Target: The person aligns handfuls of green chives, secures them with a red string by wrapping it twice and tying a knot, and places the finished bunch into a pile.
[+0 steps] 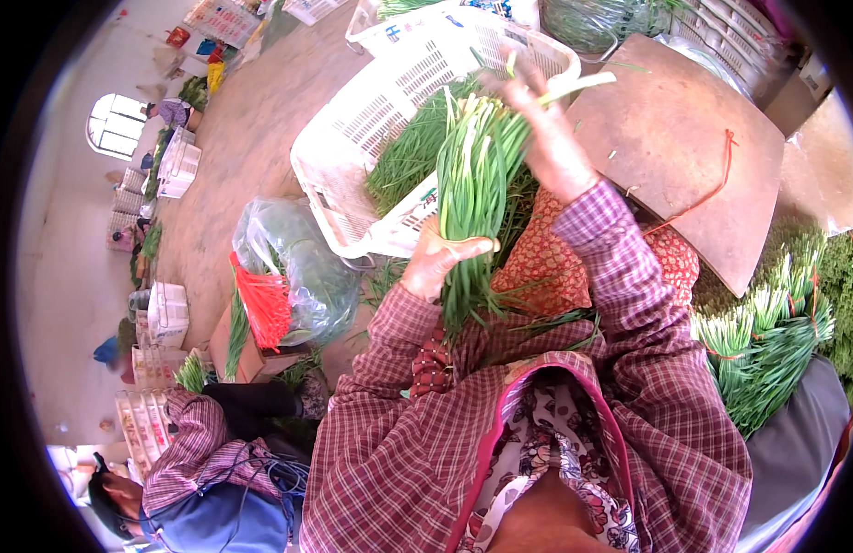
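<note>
My left hand (434, 262) is wrapped round the lower part of a thick bunch of garlic chives (480, 166), thumb across the front. The bunch stands roughly upright over my lap, pale stalk ends at the top and green leaves hanging below. By the stalk ends is my right hand (557, 152), its fingers smeared by motion. A few loose stalks (583, 85) stick out to the right past its fingers; whether they are gripped cannot be made out. Behind the bunch, more chives (406, 157) lie inside a white plastic basket (317, 189).
A brown board (675, 120) with a red tie (721, 180) lies at the right. Tied chive bundles (767, 355) stand below it. On the left are red ties (263, 302) and a clear plastic bag (329, 281). A co-worker (219, 498) sits at lower left.
</note>
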`<control>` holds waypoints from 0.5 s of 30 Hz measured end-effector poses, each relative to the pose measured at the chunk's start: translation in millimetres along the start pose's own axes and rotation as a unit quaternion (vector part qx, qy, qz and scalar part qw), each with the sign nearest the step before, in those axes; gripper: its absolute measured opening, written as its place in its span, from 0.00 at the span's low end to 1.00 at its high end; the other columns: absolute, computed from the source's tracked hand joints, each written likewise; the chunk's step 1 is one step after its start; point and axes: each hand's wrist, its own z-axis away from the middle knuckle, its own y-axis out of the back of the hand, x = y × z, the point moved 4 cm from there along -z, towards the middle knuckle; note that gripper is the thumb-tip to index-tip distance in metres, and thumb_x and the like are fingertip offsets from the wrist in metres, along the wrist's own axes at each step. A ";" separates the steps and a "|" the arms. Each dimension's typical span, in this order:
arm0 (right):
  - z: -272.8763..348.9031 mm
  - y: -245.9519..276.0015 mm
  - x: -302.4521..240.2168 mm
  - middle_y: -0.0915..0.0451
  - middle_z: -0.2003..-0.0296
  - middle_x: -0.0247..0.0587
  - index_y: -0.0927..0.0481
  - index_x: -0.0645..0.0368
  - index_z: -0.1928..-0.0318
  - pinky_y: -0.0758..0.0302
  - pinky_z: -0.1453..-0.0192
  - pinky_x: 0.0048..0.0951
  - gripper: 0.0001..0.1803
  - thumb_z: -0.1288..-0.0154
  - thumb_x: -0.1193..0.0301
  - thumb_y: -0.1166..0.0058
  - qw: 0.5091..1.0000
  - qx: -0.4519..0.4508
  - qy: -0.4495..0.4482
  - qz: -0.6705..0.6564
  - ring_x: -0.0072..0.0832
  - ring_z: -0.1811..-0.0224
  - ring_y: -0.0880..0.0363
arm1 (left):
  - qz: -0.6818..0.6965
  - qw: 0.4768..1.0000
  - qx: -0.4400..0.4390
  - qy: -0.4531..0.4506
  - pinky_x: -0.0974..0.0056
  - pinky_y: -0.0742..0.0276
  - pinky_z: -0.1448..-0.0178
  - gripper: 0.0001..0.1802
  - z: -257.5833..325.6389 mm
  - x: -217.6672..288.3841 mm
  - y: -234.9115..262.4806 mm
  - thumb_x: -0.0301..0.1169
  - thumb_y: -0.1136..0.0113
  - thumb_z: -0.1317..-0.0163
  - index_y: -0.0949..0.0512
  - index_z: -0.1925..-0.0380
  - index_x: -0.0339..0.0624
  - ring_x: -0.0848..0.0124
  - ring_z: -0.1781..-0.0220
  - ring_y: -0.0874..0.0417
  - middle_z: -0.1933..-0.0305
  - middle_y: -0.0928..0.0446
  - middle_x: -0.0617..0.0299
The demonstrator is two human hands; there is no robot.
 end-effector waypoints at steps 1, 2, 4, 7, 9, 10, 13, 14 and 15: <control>-0.4 3.5 -6.8 0.25 0.44 0.43 0.37 0.54 0.32 0.32 0.36 0.38 0.35 0.33 0.52 0.44 0.998 0.013 -0.005 -0.057 0.33 0.41 0.27 | -0.011 1.000 0.004 -0.008 0.63 0.15 0.53 0.28 1.0 3.7 8.7 0.17 0.33 0.49 0.29 0.45 0.34 0.66 0.61 0.14 0.58 0.18 0.53; -4.1 11.4 -14.0 0.25 0.43 0.43 0.34 0.55 0.34 0.30 0.38 0.38 0.32 0.30 0.50 0.49 0.998 0.013 0.011 -0.054 0.33 0.40 0.27 | 0.000 1.000 -0.003 -0.003 0.57 0.15 0.47 0.31 1.0 3.7 20.4 0.13 0.34 0.50 0.30 0.44 0.32 0.60 0.57 0.14 0.53 0.20 0.51; -16.9 27.0 -18.0 0.21 0.47 0.43 0.26 0.59 0.43 0.25 0.43 0.37 0.27 0.24 0.49 0.62 0.998 0.031 0.038 -0.048 0.33 0.43 0.24 | -0.028 0.999 0.003 -0.022 0.55 0.15 0.46 0.29 -1.7 8.9 27.4 0.13 0.37 0.47 0.30 0.43 0.34 0.58 0.51 0.16 0.47 0.22 0.50; -21.6 42.8 -12.0 0.23 0.45 0.51 0.33 0.60 0.37 0.30 0.35 0.46 0.31 0.24 0.47 0.63 0.999 0.000 0.025 0.048 0.43 0.48 0.19 | 0.014 0.999 0.003 -0.043 0.50 0.17 0.44 0.24 -3.7 4.8 52.7 0.14 0.46 0.40 0.30 0.42 0.36 0.55 0.45 0.19 0.42 0.25 0.49; -11.7 30.4 -35.4 0.21 0.71 0.38 0.25 0.59 0.61 0.20 0.53 0.36 0.26 0.24 0.48 0.64 0.994 0.104 0.003 0.028 0.29 0.67 0.18 | 0.108 0.993 -0.035 -0.031 0.49 0.18 0.42 0.22 -8.5 7.5 67.7 0.15 0.51 0.36 0.30 0.41 0.37 0.55 0.43 0.20 0.40 0.26 0.49; -17.1 35.9 -44.1 0.26 0.75 0.33 0.25 0.58 0.63 0.22 0.58 0.31 0.25 0.23 0.49 0.63 0.997 0.060 0.056 0.007 0.25 0.73 0.24 | 0.180 0.981 -0.070 -0.021 0.49 0.19 0.41 0.22 -9.2 11.3 72.4 0.15 0.53 0.35 0.30 0.41 0.38 0.55 0.42 0.20 0.39 0.26 0.50; -44.5 108.0 -79.8 0.35 0.80 0.26 0.27 0.57 0.66 0.27 0.66 0.24 0.24 0.23 0.51 0.64 0.993 0.015 0.115 -0.033 0.17 0.81 0.36 | 0.026 0.995 -0.013 -0.091 0.54 0.20 0.40 0.25 1.9 14.9 82.9 0.14 0.46 0.40 0.29 0.41 0.38 0.61 0.43 0.20 0.41 0.24 0.54; -51.8 140.9 -104.6 0.36 0.80 0.25 0.27 0.57 0.67 0.29 0.68 0.23 0.24 0.22 0.51 0.64 0.991 0.020 0.126 -0.037 0.16 0.82 0.39 | -0.045 0.993 -0.005 -0.107 0.55 0.20 0.40 0.27 -1.8 20.2 86.1 0.13 0.43 0.42 0.29 0.41 0.38 0.63 0.44 0.20 0.41 0.24 0.56; -56.0 159.8 -119.7 0.38 0.81 0.24 0.28 0.57 0.67 0.31 0.69 0.22 0.24 0.22 0.52 0.65 0.990 0.022 0.131 -0.045 0.15 0.83 0.43 | -0.115 0.986 0.010 -0.122 0.57 0.20 0.41 0.29 -2.3 20.9 92.4 0.13 0.41 0.44 0.29 0.40 0.38 0.65 0.44 0.20 0.42 0.23 0.57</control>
